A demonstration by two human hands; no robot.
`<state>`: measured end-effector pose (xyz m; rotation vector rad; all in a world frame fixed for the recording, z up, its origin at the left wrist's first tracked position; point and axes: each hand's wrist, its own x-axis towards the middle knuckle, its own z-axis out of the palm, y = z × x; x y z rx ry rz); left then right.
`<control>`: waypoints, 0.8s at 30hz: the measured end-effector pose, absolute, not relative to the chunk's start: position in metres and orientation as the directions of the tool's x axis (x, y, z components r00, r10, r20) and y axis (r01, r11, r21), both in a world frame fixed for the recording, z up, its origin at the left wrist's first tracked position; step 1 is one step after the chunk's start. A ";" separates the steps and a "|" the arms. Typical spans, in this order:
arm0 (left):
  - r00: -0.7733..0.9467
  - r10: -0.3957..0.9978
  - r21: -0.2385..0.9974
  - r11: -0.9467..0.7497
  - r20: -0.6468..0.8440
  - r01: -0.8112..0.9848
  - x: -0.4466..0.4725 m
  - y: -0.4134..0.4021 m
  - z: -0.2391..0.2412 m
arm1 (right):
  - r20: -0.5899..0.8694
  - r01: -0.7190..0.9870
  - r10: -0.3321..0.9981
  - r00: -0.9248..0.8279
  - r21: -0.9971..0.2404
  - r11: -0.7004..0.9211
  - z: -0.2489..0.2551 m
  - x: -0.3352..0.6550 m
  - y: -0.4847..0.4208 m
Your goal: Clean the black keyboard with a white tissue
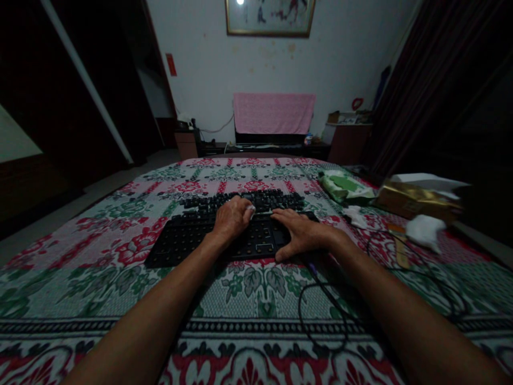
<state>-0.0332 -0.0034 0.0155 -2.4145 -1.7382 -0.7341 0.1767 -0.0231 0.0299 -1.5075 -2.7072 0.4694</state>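
Note:
A black keyboard base (182, 240) with its keycaps taken off lies on a floral bedspread. Behind it sits a heap of loose black keycaps (276, 200). My left hand (232, 216) is curled over the middle of the base, fingers pinched on something small and white that I cannot make out. My right hand (302, 232) lies flat on the right end of the base, fingers stretched out, holding it down. A black cable (316, 299) runs from the keyboard toward me.
A green pack of wipes (344, 187) lies at the right, with crumpled white tissues (425, 231) and a gold box (417, 200) beyond it. A wooden-handled tool (401, 251) rests by the cable. A pink-covered cabinet (274, 113) stands at the far wall.

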 end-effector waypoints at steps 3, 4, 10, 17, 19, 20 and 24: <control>0.303 0.867 0.241 -0.416 0.395 0.877 -0.035 -0.005 0.017 | -0.151 0.841 0.838 -0.524 -0.244 0.482 0.031 0.176 -0.025; 0.339 0.858 0.233 -0.446 0.386 0.864 -0.033 -0.007 0.016 | -0.153 0.844 0.839 -0.522 -0.239 0.481 0.031 0.176 -0.025; 0.439 0.834 0.085 -0.491 0.336 0.867 -0.012 -0.016 0.003 | -0.126 0.829 0.830 -0.544 -0.233 0.508 0.025 0.178 -0.021; 0.415 0.834 0.147 -0.491 0.363 0.858 -0.013 -0.011 -0.001 | -0.120 0.833 0.837 -0.535 -0.241 0.498 0.025 0.177 -0.021; 0.400 0.839 0.174 -0.485 0.368 0.857 -0.014 -0.010 0.000 | -0.123 0.834 0.836 -0.535 -0.235 0.499 0.026 0.177 -0.021; 0.371 0.849 0.216 -0.470 0.376 0.856 -0.015 -0.009 0.001 | -0.124 0.833 0.834 -0.537 -0.234 0.501 0.026 0.177 -0.022; 0.276 0.880 0.536 -0.458 0.387 0.709 -0.020 -0.005 0.000 | -0.133 0.830 0.833 -0.537 -0.261 0.493 0.028 0.179 -0.023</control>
